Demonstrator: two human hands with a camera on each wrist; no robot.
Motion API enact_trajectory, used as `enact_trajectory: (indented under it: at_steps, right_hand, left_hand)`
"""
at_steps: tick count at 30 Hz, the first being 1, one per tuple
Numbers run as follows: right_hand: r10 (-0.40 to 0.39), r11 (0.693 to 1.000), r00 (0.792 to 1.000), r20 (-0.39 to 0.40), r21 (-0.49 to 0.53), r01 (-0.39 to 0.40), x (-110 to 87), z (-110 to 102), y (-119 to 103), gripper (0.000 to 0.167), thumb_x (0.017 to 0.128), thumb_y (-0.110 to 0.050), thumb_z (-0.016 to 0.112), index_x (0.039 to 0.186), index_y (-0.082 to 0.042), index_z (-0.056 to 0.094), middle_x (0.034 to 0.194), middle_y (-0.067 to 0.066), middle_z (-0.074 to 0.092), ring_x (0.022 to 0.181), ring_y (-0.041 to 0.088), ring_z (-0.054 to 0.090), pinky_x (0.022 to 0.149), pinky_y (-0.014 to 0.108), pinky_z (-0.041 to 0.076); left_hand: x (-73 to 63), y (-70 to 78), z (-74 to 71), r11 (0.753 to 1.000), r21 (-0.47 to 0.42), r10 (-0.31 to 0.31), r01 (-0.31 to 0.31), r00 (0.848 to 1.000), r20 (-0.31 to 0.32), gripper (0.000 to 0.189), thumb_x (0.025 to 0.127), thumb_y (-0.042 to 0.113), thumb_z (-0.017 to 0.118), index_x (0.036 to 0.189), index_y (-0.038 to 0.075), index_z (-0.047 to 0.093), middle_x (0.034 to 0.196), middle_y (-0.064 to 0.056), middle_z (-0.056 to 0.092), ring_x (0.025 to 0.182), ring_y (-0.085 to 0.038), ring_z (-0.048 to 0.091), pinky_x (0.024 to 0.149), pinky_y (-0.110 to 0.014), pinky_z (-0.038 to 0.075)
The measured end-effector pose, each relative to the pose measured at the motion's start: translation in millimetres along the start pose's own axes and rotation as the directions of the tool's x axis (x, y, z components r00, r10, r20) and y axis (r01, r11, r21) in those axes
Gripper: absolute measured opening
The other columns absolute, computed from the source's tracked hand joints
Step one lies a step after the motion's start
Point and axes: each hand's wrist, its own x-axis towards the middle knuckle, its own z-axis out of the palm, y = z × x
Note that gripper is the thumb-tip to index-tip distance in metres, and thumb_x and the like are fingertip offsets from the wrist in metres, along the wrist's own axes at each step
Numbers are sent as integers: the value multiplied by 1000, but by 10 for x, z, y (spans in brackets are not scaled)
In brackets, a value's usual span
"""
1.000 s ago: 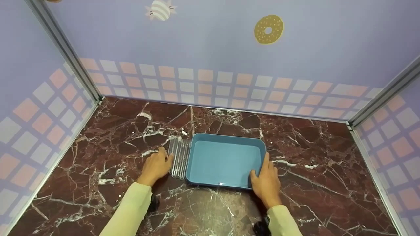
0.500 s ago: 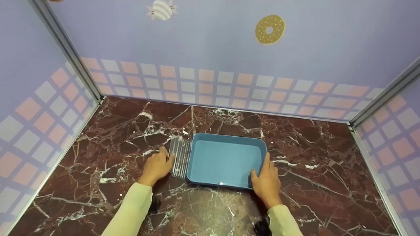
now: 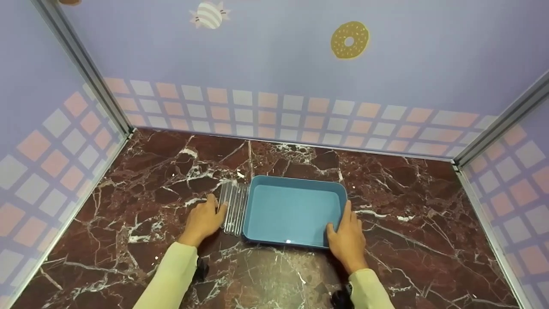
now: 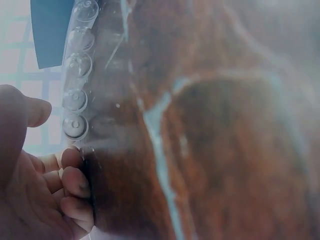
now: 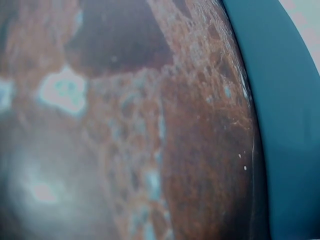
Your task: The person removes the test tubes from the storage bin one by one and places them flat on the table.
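Note:
A blue rectangular tray lies flat on the marble-patterned surface. My right hand grips its near right corner, thumb over the inner side and fingers along the outer wall. Against the tray's left wall is a row of several clear tubes, laid side by side. Just left of them rests my left hand, loosely curled, with the thumb right at the outermost tube. In the left wrist view, the fingertips touch the surface beside the round tube ends. The right wrist view shows the tray's outer wall but no hand.
A dark red marble-patterned surface with white veins spreads under everything. Lilac panels printed with checks, a candy and a doughnut stand behind and on both sides, joined by grey metal posts.
Both hands, the tubes and the tray keep their places. Only the head view shifts very slightly.

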Motion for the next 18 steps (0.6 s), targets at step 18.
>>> enact_trajectory:
  at_steps: [18]
  right_hand:
    - [68, 975, 991, 118, 201, -91, 131, -168, 56, 75, 94, -31, 55, 154, -9, 16, 153, 27, 28, 140, 47, 30, 110, 62, 27]
  left_hand:
    - [14, 106, -208, 999, 37, -5, 1, 994, 108, 53, 99, 41, 45, 122, -6, 51, 105, -27, 65, 94, -46, 63, 78, -57, 49]
